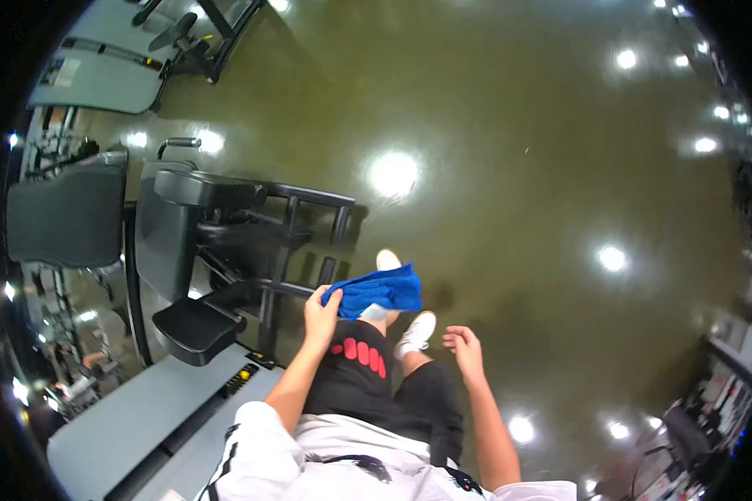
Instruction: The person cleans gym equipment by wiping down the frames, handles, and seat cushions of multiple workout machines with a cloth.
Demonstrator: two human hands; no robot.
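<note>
A blue cloth [382, 290] hangs from my left hand [322, 313], whose fingers are closed on its left end. The cloth stretches to the right over my legs, with a small whitish patch at its lower edge. My right hand [463, 344] is to the right of the cloth, apart from it, fingers spread and holding nothing.
A black padded exercise machine [209, 190] with metal bars stands close on my left. Below it lies a grey machine panel [150, 409]. More gym equipment [100, 58] is at the upper left. My white shoes [416, 332] are on the shiny floor [510, 184].
</note>
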